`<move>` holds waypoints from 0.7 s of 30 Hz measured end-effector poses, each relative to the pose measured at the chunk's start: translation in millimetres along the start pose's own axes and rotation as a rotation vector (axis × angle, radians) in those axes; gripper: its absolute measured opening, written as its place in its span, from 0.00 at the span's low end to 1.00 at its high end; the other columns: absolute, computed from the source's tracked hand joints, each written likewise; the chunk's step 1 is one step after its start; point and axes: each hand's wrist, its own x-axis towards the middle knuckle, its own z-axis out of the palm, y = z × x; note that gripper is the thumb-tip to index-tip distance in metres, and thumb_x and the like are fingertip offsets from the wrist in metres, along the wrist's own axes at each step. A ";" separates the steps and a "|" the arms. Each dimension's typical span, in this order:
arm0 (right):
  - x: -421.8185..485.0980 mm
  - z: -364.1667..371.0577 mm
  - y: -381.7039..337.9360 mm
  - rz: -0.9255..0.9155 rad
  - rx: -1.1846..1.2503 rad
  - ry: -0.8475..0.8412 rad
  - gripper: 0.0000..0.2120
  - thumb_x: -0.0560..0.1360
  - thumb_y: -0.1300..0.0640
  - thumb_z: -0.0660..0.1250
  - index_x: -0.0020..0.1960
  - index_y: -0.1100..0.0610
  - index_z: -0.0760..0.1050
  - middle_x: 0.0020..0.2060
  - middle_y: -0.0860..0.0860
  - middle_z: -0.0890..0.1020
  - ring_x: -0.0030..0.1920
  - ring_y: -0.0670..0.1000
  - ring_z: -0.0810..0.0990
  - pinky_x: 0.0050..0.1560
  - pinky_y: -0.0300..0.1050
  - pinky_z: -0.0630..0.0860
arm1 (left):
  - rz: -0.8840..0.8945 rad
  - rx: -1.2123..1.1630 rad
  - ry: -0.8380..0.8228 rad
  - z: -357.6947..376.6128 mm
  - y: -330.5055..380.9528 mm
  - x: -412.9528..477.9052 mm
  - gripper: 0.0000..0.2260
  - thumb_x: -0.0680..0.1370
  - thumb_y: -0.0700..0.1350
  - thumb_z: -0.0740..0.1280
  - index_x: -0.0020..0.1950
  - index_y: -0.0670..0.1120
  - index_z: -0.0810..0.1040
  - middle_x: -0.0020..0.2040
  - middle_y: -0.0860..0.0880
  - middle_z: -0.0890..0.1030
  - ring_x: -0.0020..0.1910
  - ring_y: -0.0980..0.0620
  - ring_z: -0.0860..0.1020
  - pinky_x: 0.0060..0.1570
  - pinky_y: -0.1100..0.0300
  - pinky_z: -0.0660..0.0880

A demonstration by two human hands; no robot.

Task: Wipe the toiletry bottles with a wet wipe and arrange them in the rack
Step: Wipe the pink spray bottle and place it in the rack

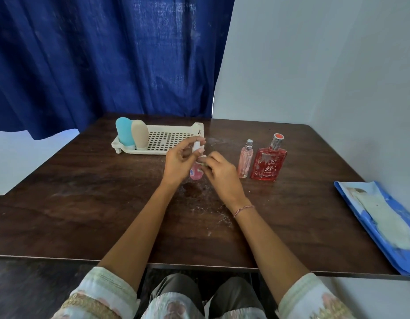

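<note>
Dark wood makes up the surface, and the cream rack near its far edge serves as the landmark. Inside the rack, at its left end, a blue bottle and a beige bottle stand upright, touching each other; the rest of its perforated floor is bare. Just in front of the rack's right end, both hands meet around a small pink bottle with a white pump top, which stands upright, its base on or just above the surface. The left hand curls around the bottle's upper part, thumb and fingers closed near the pump. The right hand has its fingertips pinched together against the bottle's neck, seemingly on a small pale wad that could be the wipe, though it is too hidden to be sure. A thin bracelet circles the right wrist. To the right of the rack, well apart from it, a slim pink spray bottle stands just beside a flat red bottle with a silver neck and red cap. Far to the rack's right, at the surface's near right edge, lies a blue wipe pack.
</note>
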 end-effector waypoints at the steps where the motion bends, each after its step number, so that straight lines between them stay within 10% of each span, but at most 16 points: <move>1: -1.7 1.5 -1.0 -0.018 -0.029 -0.038 0.09 0.72 0.64 0.69 0.52 0.61 0.80 0.45 0.53 0.79 0.42 0.51 0.80 0.44 0.46 0.79 | -0.014 -0.032 0.010 -1.0 -1.3 -1.5 0.11 0.77 0.38 0.66 0.58 0.48 0.78 0.54 0.52 0.82 0.54 0.55 0.80 0.54 0.61 0.78; 21: -3.0 4.8 -5.5 0.112 -0.086 -0.172 0.05 0.71 0.63 0.71 0.47 0.60 0.82 0.42 0.53 0.79 0.39 0.53 0.80 0.41 0.51 0.79 | -0.054 -0.066 0.050 3.4 -9.5 0.9 0.11 0.77 0.37 0.66 0.60 0.44 0.78 0.55 0.47 0.82 0.57 0.55 0.80 0.57 0.60 0.77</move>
